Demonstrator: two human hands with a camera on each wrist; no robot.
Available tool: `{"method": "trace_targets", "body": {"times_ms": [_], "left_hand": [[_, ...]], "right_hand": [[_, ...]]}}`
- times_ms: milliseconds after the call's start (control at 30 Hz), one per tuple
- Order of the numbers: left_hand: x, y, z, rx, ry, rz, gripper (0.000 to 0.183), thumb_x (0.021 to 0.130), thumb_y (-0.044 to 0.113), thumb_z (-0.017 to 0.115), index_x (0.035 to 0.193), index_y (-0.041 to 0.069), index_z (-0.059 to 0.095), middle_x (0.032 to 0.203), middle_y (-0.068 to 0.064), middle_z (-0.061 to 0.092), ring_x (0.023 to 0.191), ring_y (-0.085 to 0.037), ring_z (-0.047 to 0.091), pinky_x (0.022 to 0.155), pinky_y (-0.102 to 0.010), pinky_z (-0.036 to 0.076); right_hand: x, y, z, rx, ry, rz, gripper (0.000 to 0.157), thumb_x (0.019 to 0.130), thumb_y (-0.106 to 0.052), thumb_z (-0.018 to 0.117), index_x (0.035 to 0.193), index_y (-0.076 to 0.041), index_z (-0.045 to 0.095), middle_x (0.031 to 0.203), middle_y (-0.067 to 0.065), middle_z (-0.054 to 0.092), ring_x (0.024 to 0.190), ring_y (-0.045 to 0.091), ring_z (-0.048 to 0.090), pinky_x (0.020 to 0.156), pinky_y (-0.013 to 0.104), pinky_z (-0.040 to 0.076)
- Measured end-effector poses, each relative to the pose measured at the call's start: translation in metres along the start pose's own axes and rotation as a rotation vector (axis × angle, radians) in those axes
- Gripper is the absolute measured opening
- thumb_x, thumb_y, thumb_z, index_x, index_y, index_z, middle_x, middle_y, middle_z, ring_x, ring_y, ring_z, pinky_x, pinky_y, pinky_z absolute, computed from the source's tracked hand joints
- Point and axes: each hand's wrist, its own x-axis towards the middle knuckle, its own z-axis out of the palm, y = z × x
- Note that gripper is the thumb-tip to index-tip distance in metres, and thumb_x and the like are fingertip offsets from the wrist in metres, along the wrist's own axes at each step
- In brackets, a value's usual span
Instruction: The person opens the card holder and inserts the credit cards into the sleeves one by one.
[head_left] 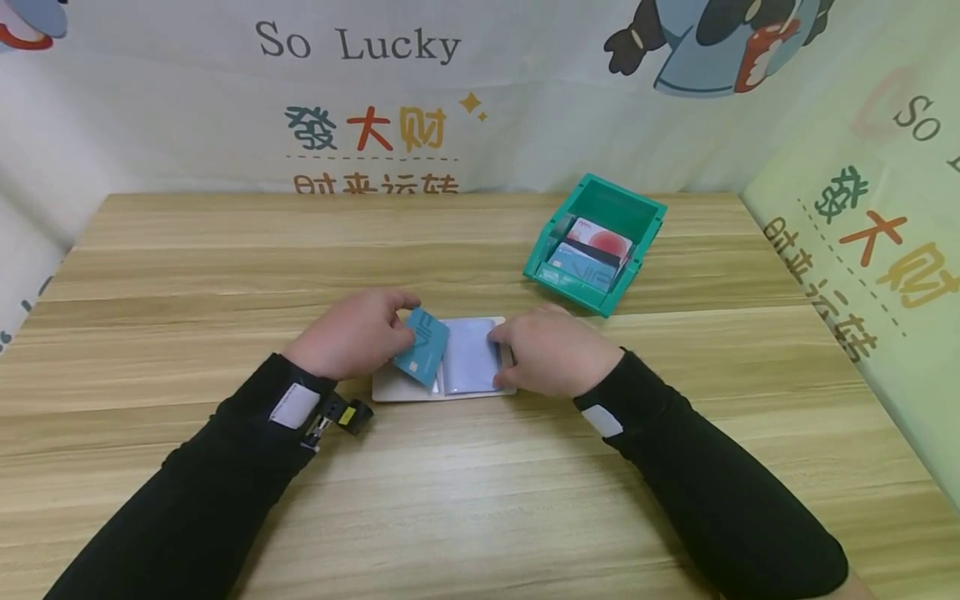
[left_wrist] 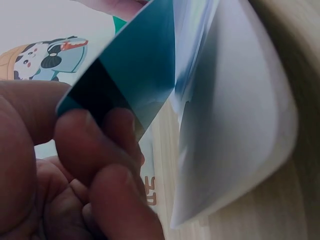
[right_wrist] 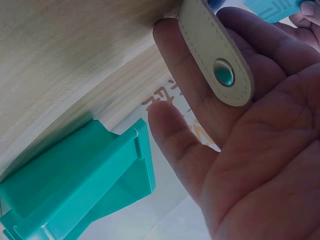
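In the head view, the left hand [head_left: 356, 333] pinches a flat blue plastic card [head_left: 423, 346] between its fingers, tilted above the left half of an open off-white card holder [head_left: 393, 390] that lies on the pale, wood-grained bench [head_left: 480, 500]. The right hand [head_left: 558, 350] rests at the holder's right edge, index and thumb tips apart beside a smooth, translucent plastic pocket [head_left: 471, 358]; whether they grip it I cannot tell. The bench reaches well beyond the holder to the left and toward the viewer, its back edge meeting a printed white cloth [head_left: 525, 125]. Behind the right hand, and apart from it, stands a glossy green plastic bin [head_left: 624, 208] with raised walls, holding a white card with a red circle [head_left: 611, 242] and another blue card [head_left: 581, 265]. In the left wrist view, the fingers press close on one corner of the pinched card, its face crossed by a dark band; just beside it, the holder's grey-white cover slants up, with a smoothly rounded outer corner. In the right wrist view, a cream stitched strap [right_wrist: 212, 50] with a round end and a shiny metal snap [right_wrist: 224, 72] crosses the fingers, two of them spread apart; the bin's angular walls stand near, with room between.
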Motion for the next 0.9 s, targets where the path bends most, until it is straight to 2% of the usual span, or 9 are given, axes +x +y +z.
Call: {"method": "trace_targets", "body": {"times_ms": [300,500,900], "left_hand": [[0.001,0.002,0.008,0.009,-0.002,-0.005,0.046,0.089,0.014,0.052,0.133,0.004,0.049,0.062,-0.001,0.048,0.048,-0.015,0.043,0.043,-0.027,0.036],[0.001,0.004,0.014,-0.001,-0.002,-0.034,0.047,0.091,0.021,0.056,0.134,0.005,0.047,0.065,-0.003,0.056,0.05,-0.017,0.05,0.044,-0.029,0.038],[0.001,0.007,0.016,-0.01,0.005,-0.076,0.05,0.092,0.024,0.06,0.136,0.005,0.044,0.071,-0.004,0.059,0.052,-0.019,0.052,0.043,-0.029,0.039]], "right_hand": [[0.0,0.0,0.001,-0.026,0.003,0.001,0.05,0.077,-0.05,0.072,0.115,-0.016,0.066,0.072,-0.01,0.058,0.068,0.009,0.049,0.069,0.027,0.04],[0.001,0.0,0.002,-0.035,0.004,-0.003,0.049,0.077,-0.051,0.071,0.112,-0.017,0.066,0.067,-0.011,0.056,0.066,0.008,0.049,0.066,0.027,0.04],[0.002,-0.002,0.002,-0.04,0.014,0.003,0.049,0.078,-0.051,0.071,0.112,-0.017,0.066,0.066,-0.012,0.056,0.064,0.008,0.049,0.065,0.026,0.04]]}}
